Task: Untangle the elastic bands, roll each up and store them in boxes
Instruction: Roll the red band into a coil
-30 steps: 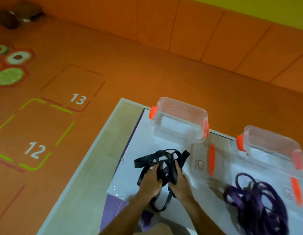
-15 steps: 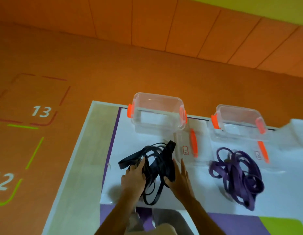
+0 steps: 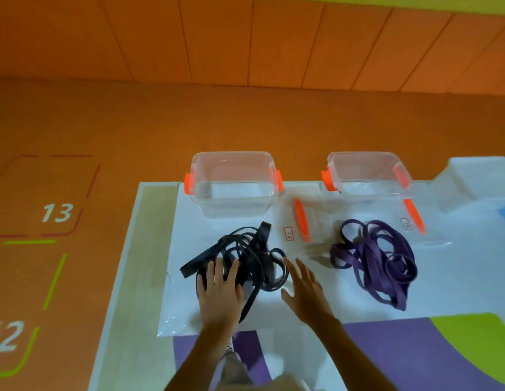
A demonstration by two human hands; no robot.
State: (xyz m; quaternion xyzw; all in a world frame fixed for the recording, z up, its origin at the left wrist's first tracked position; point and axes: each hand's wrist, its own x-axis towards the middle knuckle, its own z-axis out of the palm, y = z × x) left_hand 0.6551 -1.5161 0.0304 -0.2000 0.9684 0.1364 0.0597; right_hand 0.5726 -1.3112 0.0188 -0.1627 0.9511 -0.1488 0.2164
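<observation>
Left hand (image 3: 220, 289) rests flat, fingers straight, on near side of black bands (image 3: 245, 258), tangled on the white sheet (image 3: 457, 277) before the left box (image 3: 234, 204). Right hand (image 3: 305, 292) is spread, empty, just beside the heap. To do it well: pin the heap, find a free end (the wide strap jutting left looks likely), and ease out one loop at a time; yanking would tighten knots. Purple bands (image 3: 378, 263) lie well apart. Desk (image 3: 144, 249) has a pale wood edge; orange floor (image 3: 189, 122) has numbered squares.

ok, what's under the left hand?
Part of the black elastic band tangle, lying on the white sheet. The left hand covers its near edge; how the loops run beneath the palm is hidden.
</observation>
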